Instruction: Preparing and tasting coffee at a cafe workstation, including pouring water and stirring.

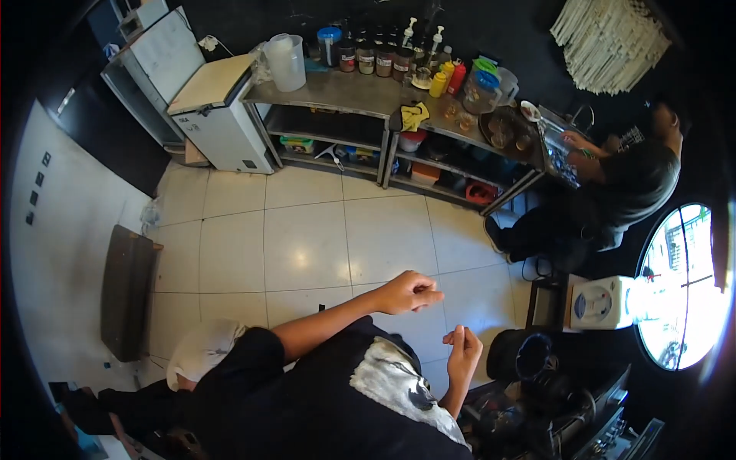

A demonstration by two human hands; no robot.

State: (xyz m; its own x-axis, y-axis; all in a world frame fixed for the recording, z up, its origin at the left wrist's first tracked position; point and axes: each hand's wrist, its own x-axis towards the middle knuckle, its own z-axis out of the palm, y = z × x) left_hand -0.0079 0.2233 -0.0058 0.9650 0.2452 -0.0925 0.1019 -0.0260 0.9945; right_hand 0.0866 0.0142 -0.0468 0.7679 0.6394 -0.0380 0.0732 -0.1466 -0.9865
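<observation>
Over floor tiles (307, 249), L hand (408, 294) & R hand (464, 351) both loosely clenched, nothing visible inside; dimly seen black tub (504, 354) nearby, prob. light, stiff: best held by rim.

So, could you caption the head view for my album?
Left hand and right hand curled above pale floor tiles, co-worker at the sink beyond.

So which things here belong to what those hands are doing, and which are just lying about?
With the hands:
left hand and right hand, both curled, nothing visible in either grip
black round container, nearest but apart from them

Just about:
whitish jug
yellow cloth
red bottle
dark bench
</observation>
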